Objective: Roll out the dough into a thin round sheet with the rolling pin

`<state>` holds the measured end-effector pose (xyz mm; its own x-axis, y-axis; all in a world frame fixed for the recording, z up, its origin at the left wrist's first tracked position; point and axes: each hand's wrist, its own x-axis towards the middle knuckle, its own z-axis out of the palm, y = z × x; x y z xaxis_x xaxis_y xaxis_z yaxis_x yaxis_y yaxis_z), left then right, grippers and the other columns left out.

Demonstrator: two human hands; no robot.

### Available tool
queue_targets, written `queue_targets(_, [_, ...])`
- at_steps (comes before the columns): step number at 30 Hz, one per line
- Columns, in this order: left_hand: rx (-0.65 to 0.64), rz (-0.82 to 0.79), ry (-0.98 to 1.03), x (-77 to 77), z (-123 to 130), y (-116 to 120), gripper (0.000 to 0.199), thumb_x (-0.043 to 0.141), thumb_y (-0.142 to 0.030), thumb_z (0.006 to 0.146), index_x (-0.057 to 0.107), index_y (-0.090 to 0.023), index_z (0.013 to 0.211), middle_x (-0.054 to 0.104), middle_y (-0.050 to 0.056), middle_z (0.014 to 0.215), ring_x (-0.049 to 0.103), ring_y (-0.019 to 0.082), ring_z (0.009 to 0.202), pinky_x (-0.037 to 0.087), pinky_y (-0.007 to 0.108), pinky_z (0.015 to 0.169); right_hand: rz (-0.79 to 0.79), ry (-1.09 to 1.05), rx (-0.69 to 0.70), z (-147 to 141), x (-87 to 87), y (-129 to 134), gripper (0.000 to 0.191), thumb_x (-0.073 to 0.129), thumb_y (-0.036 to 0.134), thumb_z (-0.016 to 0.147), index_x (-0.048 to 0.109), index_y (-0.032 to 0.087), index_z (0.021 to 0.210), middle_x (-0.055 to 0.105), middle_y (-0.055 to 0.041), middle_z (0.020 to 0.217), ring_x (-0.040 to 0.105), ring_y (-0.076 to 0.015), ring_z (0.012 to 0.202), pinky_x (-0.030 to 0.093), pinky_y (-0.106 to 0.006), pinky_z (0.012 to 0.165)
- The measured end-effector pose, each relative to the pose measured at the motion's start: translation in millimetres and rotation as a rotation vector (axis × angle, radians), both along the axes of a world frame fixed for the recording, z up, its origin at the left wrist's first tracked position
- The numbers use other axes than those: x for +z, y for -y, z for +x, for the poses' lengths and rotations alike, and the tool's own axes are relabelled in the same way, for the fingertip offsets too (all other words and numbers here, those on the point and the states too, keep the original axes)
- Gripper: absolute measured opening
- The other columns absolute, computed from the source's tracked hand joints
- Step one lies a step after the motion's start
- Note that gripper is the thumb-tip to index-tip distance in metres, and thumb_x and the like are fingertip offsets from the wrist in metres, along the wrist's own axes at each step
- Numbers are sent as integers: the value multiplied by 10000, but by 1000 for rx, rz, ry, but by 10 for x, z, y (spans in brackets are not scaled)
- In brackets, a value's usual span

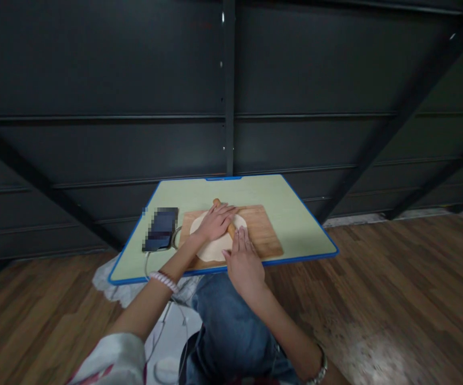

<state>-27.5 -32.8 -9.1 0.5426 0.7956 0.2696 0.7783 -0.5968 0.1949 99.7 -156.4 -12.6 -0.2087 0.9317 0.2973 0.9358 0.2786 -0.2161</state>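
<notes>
A flat round of pale dough [212, 249] lies on a wooden board [265, 231] on a small green table with a blue rim [295, 227]. A wooden rolling pin [217, 202] lies across the dough, mostly covered by my hands. My left hand [215, 220] presses flat on the pin's far part, fingers spread. My right hand [244, 260] rests palm down on its near end, fingers stretched forward.
A dark phone [161, 229] lies on the table left of the board, with a white cable [148, 263] running off the near edge. A dark metal wall [223, 85] stands right behind the table. Wooden floor [395, 289] spreads on both sides. My knee in jeans [227, 321] sits under the table.
</notes>
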Motion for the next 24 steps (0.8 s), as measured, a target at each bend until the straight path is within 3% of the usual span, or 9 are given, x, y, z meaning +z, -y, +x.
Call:
queue_targets(4, [5,9,7,-14,-105,62,481,167,-353,982,421,-241,1374,469,15,1412,362,164,1329,202,416,1129,27,38,69,23,10,15,545,443,271,934,369,-48,1371,336,-276,1433,271,-323,1365,305,-457,1085])
queue_targets(9, [17,5,66,-13,-275,176,462,208,-379,979,538,-237,1269,509,10,1377,364,179,1329,186,442,1133,105,96,121,17,-19,60,481,436,168,914,412,-50,1342,410,-278,1389,356,-319,1324,350,-456,1068])
queue_targets(16, [-9,10,62,101,-482,356,401,281,-350,968,549,-227,1238,575,39,1304,427,176,1287,120,463,1147,166,103,165,-24,-57,123,517,409,46,836,420,4,1351,442,-245,1385,366,-310,1320,362,-482,1056])
queue_targets(20, [-21,31,-21,130,-504,358,342,307,-346,963,586,-208,1105,632,61,1185,495,190,1206,176,470,1121,116,110,188,131,-3,17,550,369,-25,794,445,38,1335,506,-199,1347,453,-258,1258,396,-401,1037])
queue_targets(24, [-15,84,-111,103,-568,379,336,304,-401,965,548,-199,1074,620,69,1130,526,194,1132,229,455,1090,88,103,175,336,27,-60,457,382,11,844,495,71,1282,579,-153,1263,520,-227,1163,421,-328,990])
